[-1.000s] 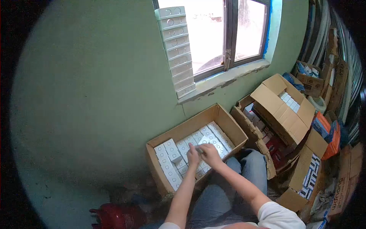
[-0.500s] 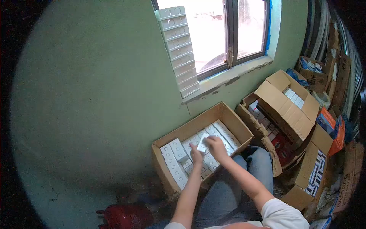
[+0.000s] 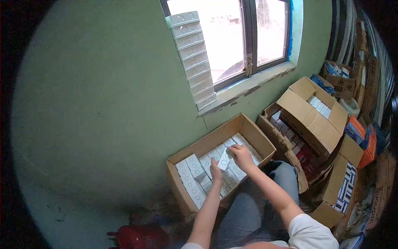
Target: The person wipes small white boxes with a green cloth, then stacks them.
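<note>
The right hand (image 3: 241, 155) is clamped on one small white rectangular cardboard box (image 3: 224, 159), thumb and fingers pinching its upper end. The box is lifted just above the middle of the open brown cardboard carton (image 3: 215, 138) on the floor, in front of the person's knees. It is tipped up on end, with its long axis running from the person toward the green wall (image 3: 103, 103) and its top leaning slightly right.

The left hand (image 3: 215, 170) lies just beside the box's lower end, fingers together on the packed white boxes (image 3: 190, 182). Whether it grips anything cannot be told.

The packed boxes lie flat in about four rows, long axes across the carton; their exact number is too small to count. On the window sill (image 3: 248, 85) stands one leaning stack of about nine white plastic wall boxes (image 3: 191, 58). At least four more open brown cartons (image 3: 315, 120) crowd the right side.
</note>
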Tool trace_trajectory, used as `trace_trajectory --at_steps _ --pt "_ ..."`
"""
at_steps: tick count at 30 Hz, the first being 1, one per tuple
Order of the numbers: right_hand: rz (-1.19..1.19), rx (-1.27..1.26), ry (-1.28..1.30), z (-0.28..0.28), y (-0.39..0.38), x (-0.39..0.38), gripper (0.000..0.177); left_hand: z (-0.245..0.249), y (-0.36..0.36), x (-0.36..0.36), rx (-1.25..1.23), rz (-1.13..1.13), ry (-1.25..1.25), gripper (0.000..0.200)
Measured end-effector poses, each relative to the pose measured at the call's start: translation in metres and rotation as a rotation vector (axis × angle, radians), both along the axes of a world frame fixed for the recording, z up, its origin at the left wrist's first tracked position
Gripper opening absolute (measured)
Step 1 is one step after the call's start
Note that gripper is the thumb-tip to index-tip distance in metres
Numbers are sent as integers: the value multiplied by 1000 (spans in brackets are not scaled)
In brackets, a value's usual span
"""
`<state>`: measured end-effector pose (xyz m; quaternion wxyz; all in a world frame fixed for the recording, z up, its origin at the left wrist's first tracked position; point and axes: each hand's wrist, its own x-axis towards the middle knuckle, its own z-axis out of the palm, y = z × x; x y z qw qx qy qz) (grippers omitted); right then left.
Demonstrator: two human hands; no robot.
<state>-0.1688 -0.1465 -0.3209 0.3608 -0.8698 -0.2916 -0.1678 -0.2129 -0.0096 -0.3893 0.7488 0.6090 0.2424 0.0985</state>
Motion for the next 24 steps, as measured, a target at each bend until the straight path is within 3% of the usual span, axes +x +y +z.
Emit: trace_trajectory --at_steps 3,7,9,10,15,18,19,24 --pt "232 -93 2 -8 4 -10 28 -3 5 0 -84 -76 29 85" --pt "338 -40 0 -8 4 -27 30 6 3 0 -198 -126 83 92" --pt "251 -73 -65 -3 0 -8 31 6 8 0 -156 -145 43 95" --pt "207 -85 -101 -1 -2 1 31 4 3 3 -180 -50 8 97" --pt "36 -34 -42 4 0 11 35 0 8 0 -39 -4 88 62" --pt "127 -14 -41 7 4 4 37 -3 4 2 -114 -111 -97 41" --pt "151 -18 -44 4 4 6 37 4 3 0 -116 -149 25 37" --pt "168 -115 23 -4 -1 6 35 10 3 -3 -280 -290 -27 40"
